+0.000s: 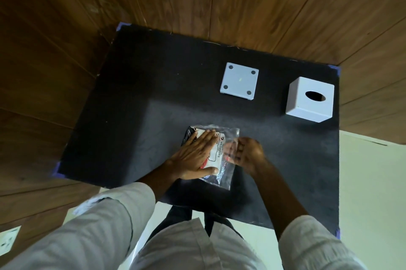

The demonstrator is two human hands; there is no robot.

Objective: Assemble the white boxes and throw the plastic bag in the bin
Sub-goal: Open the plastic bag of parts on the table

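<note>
A black mat (136,98) covers the bench, blue tape (57,168) pinning its corners. Brown wood panelling (66,27) runs behind its far and left edges. Pale floor (371,181) shows beyond the right edge, and bottom left there's possibly a wall socket (8,240).

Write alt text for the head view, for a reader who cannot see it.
Seen from above, the left hand presses flat on a tissue pack in a clear plastic bag while the right hand pinches the bag's open side, on a black mat. Farther back lie a white base plate and a white box with an oval slot.
</note>
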